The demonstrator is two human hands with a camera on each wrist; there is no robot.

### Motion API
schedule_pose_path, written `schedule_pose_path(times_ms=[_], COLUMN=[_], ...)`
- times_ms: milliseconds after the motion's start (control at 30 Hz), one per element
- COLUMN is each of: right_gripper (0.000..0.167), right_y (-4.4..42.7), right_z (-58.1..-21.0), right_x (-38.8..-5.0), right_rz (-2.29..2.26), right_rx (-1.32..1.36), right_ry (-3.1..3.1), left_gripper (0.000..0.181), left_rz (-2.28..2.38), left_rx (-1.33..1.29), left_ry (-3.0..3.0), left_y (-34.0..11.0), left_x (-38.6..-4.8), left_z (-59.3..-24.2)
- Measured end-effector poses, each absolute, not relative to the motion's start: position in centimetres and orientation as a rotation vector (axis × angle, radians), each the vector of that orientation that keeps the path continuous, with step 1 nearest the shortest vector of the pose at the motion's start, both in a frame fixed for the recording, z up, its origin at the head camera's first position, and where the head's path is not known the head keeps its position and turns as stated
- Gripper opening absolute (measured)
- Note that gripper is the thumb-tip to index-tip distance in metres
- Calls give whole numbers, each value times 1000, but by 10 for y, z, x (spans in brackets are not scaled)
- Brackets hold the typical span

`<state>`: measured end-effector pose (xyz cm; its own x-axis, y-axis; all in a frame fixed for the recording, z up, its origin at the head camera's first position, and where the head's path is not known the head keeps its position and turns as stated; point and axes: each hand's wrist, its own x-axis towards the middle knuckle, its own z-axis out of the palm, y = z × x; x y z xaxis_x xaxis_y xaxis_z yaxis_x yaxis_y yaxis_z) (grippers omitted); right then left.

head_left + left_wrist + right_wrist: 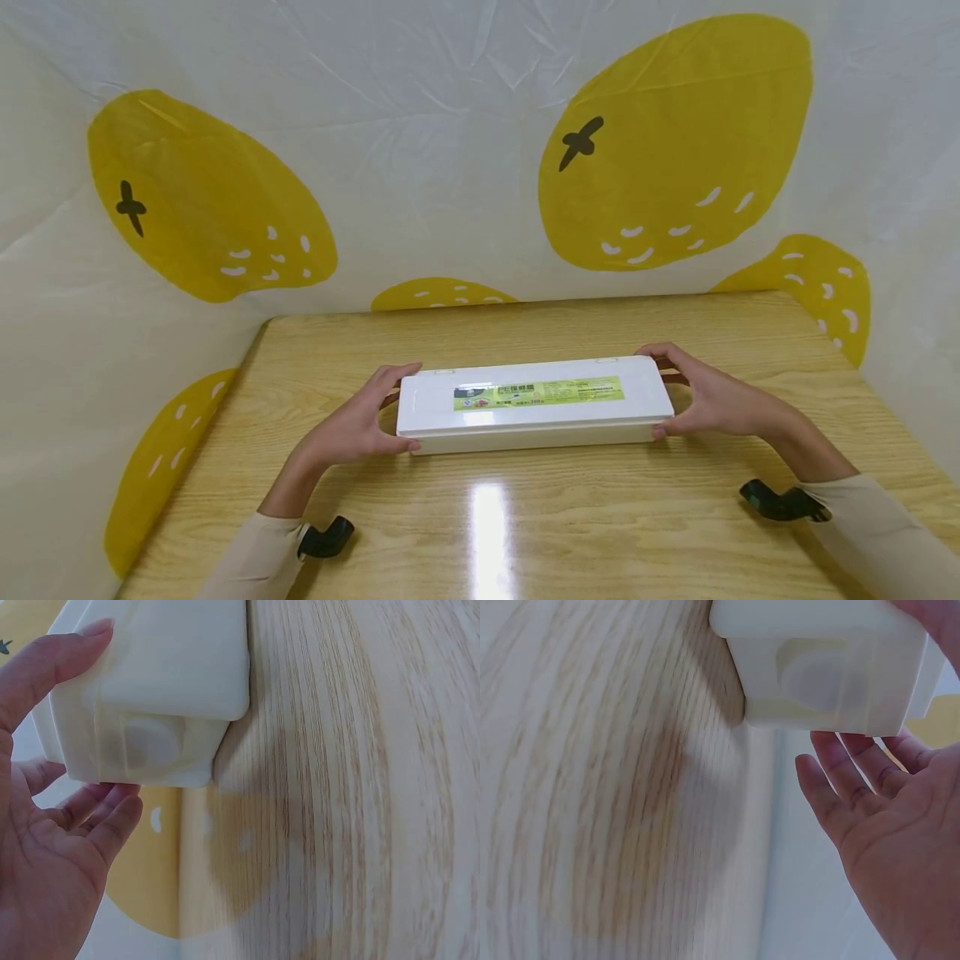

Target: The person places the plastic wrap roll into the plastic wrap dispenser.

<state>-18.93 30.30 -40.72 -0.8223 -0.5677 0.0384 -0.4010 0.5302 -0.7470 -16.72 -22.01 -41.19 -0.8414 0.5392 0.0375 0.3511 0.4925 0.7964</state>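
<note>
A long white cling film box point(427, 404) lies on the wooden table, its lid down and a green-and-yellow label point(540, 393) on top. My left hand point(348, 429) grips its left end, thumb on the front side and fingers behind. At the right end my right hand point(716, 400) holds it the same way. In the left wrist view, the box's end wall point(150, 742) shows a round pale shape, and the thumb presses the front. A similar round shape appears on the end wall point(817, 682) in the right wrist view, where the fingertips touch the back side.
The light wooden table point(390, 525) reaches back to a white sheet point(420, 183) printed with yellow lemons, which hangs behind and on both sides. A dark curved piece point(326, 537) sits at the left wrist, another point(780, 502) at the right.
</note>
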Motion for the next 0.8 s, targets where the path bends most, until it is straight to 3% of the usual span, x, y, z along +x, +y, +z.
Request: schedule_pose_path(times_ms=[800], right_gripper=[95], right_y=[303], right_z=[-412], right_x=[-194], right_rz=[-1176], right_rx=[-823], right_ry=[2551], left_gripper=[104], left_rz=[1304], left_rx=[733], left_ry=[2522], left_y=[-221], left_x=[-174], left_z=[-416])
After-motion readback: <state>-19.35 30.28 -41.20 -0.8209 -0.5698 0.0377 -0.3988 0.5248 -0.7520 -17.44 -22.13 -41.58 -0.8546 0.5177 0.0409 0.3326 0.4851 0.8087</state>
